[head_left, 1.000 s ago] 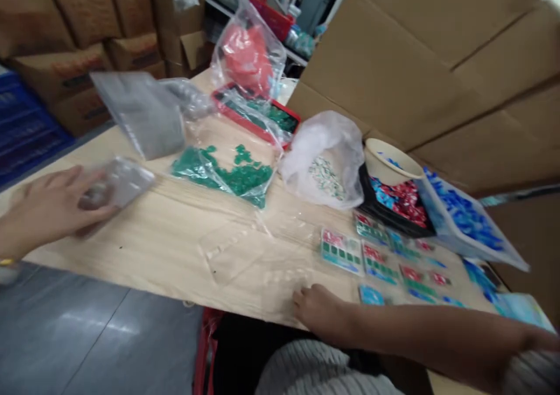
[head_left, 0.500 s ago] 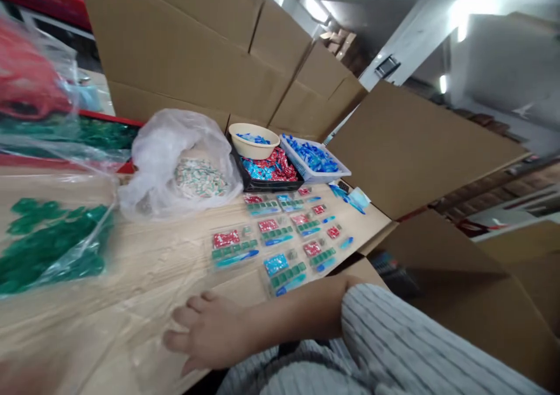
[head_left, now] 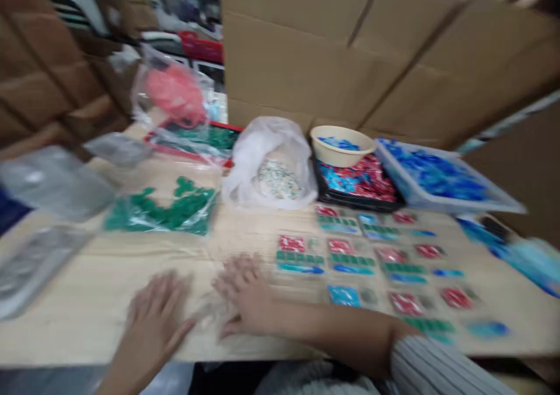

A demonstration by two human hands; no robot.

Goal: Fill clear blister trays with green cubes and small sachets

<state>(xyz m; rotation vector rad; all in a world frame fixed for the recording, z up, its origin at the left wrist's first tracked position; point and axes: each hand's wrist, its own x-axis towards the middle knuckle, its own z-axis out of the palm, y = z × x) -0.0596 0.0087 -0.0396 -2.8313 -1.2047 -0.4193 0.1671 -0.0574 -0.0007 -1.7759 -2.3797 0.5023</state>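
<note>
My left hand [head_left: 153, 319] lies flat over the front of the table, palm down, its fingers extended and blurred. Beside it, my right hand [head_left: 247, 293] rests with fingers spread. Between the two thumbs is something clear and thin [head_left: 209, 313], perhaps plastic, too smeared to name. Right of my right hand, several clear packs lie in rows, such as one pack [head_left: 300, 256] with a red packet, a green strip and a blue stick-like piece. My right forearm passes in front of the nearest packs, including one with a blue packet [head_left: 344, 296].
Behind stand a bag of green pieces [head_left: 166, 214], a white bag of small pieces [head_left: 273, 126], a cream bowl [head_left: 343, 157], a black tray [head_left: 359, 199] of packets and a white basket [head_left: 437, 202] of blue pieces. A grey tray [head_left: 35, 272] lies left; cardboard [head_left: 297, 56] walls the back.
The view has swung left and levelled. My left hand, only a blur at the lower left corner before, now shows fully beside my right hand, whose fingers remain spread.
</note>
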